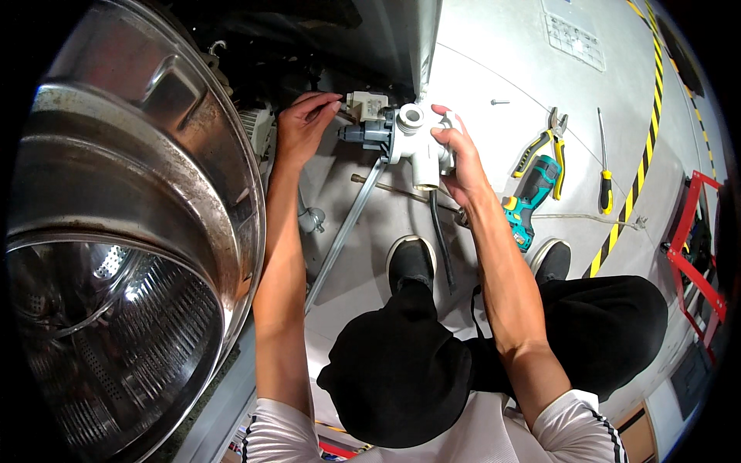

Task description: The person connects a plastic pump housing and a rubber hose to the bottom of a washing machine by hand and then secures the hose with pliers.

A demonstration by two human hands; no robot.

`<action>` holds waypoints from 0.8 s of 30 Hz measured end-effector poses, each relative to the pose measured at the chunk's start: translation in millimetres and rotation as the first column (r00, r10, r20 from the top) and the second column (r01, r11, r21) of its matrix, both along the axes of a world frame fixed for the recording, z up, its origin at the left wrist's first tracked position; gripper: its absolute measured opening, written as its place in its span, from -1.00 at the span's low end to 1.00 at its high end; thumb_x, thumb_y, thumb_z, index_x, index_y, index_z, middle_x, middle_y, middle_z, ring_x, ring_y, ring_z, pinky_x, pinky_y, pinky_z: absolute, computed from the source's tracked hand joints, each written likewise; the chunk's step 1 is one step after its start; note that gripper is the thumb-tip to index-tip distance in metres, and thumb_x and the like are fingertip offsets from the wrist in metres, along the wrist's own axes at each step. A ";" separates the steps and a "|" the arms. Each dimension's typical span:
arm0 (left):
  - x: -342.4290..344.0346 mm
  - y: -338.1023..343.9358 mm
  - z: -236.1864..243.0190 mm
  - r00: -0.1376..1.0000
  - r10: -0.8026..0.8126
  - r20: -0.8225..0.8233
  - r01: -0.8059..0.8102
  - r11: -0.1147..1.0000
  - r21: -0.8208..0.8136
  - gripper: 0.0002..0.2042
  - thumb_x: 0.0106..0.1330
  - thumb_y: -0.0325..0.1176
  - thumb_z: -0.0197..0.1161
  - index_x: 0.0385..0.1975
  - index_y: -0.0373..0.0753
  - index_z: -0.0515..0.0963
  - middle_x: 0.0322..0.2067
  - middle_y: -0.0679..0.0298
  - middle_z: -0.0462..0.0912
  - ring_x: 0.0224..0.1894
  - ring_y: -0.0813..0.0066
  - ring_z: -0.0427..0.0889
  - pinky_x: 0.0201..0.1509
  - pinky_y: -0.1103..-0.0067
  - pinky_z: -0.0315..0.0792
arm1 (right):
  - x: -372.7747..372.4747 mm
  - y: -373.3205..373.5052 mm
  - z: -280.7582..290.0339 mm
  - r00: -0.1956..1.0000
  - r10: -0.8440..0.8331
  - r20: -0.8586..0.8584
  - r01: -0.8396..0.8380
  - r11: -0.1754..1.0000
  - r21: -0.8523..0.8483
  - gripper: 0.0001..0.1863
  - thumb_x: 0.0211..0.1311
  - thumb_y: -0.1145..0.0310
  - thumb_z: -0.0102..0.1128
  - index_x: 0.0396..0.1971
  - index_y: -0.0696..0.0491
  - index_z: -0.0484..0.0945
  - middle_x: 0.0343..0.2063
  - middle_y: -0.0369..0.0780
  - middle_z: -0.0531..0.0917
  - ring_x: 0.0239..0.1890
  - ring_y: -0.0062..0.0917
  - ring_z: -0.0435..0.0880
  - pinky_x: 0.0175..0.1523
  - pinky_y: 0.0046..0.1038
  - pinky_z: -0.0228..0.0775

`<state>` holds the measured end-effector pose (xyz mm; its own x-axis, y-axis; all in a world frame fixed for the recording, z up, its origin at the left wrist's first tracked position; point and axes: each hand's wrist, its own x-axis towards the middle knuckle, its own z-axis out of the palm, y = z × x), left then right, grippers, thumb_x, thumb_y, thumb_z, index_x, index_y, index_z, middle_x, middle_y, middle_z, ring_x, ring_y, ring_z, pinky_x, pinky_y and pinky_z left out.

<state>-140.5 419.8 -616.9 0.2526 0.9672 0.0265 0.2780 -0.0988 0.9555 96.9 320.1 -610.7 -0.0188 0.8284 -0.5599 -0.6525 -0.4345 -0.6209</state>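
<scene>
My right hand (pixel 459 154) grips a white plastic pump housing (pixel 409 143) with round ports and a grey cylindrical part (pixel 363 133) on its left side. My left hand (pixel 305 123) is closed just left of that assembly, its fingertips pinched beside a small pale boxy part (pixel 367 103); what lies between them is too small to make out. A long metal bar (pixel 347 221) runs diagonally below the housing, and a dark hose (pixel 440 239) lies under it.
A steel washer drum (pixel 139 177) fills the left, beside a dark cabinet (pixel 363 38). On the floor at right lie pliers (pixel 565 170), a screwdriver (pixel 606 189), a teal power tool (pixel 531 197) and a plastic organizer box (pixel 575 38). A red metal frame (pixel 687 262) stands far right.
</scene>
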 end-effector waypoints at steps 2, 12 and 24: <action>-3.9 0.7 -0.7 1.000 -0.008 -0.024 0.009 1.000 0.020 -0.84 0.19 -0.52 0.26 -0.24 -0.32 0.62 -0.24 0.26 0.60 -0.21 0.59 0.56 -0.13 0.71 0.45 | -0.9 1.3 6.2 1.000 0.003 0.029 -0.003 1.000 0.018 -0.47 0.03 0.37 0.06 0.09 0.00 0.31 -0.21 -0.21 0.51 -0.16 -0.52 0.46 -0.08 -0.44 0.33; -0.7 -0.4 14.8 0.971 0.004 -0.238 0.022 0.995 0.102 -0.85 0.18 -0.50 0.25 -0.26 -0.27 0.64 -0.25 0.25 0.60 -0.24 0.51 0.59 -0.18 0.65 0.46 | -0.3 2.9 8.4 0.977 0.042 0.209 -0.057 0.996 0.065 -0.51 0.01 0.36 0.13 0.01 0.06 0.32 -0.27 -0.21 0.52 -0.17 -0.53 0.45 -0.01 -0.50 0.25; -1.8 1.9 15.7 0.972 -0.025 -0.236 0.054 0.992 0.116 -0.86 0.18 -0.52 0.24 -0.28 -0.29 0.62 -0.29 0.24 0.62 -0.27 0.50 0.59 -0.19 0.66 0.44 | 0.6 -0.7 11.6 0.979 0.110 0.169 -0.108 0.994 -0.023 -0.60 0.03 0.31 0.12 -0.09 0.02 0.32 -0.31 -0.22 0.49 -0.21 -0.55 0.39 -0.12 -0.49 0.22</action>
<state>-142.3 421.7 -601.2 0.3039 0.9495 0.0786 0.4851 -0.2252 0.8450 97.6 319.4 -599.1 -0.0119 0.8189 -0.5739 -0.4862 -0.5062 -0.7123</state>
